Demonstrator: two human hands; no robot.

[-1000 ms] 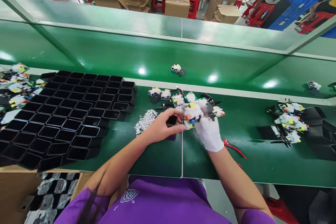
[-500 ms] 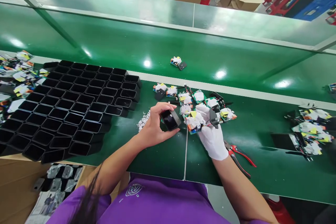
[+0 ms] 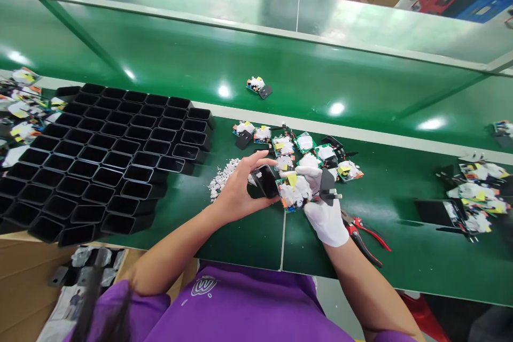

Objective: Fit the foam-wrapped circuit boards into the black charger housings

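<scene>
Bare, my left hand [image 3: 241, 188] grips a black plastic housing [image 3: 266, 181] between thumb and fingers, its open mouth tipped toward me. My right hand [image 3: 326, 219], in a white glove, is closed on a circuit board [image 3: 295, 192] with white filler and yellow tape. A black plug cover [image 3: 327, 187] with metal prongs sits at that board's right side. The board's left edge is close beside the housing; I cannot tell whether they touch. Behind both hands lie several similar circuit boards [image 3: 283, 145]. Red-handled pliers [image 3: 364, 235] rest beside my right wrist.
Rows of black housings [image 3: 132, 147] stand upright at the left, with more boards [image 3: 24, 112] beyond. White crumbs [image 3: 222, 179] are scattered by my left hand. Another board cluster [image 3: 479, 192] lies at the right. One board [image 3: 256, 84] sits beyond the pale strip.
The circuit board in my right hand has turned and moved slightly left and down, closer to the housing. My left hand has tilted the housing a little. The view has shifted slightly.
</scene>
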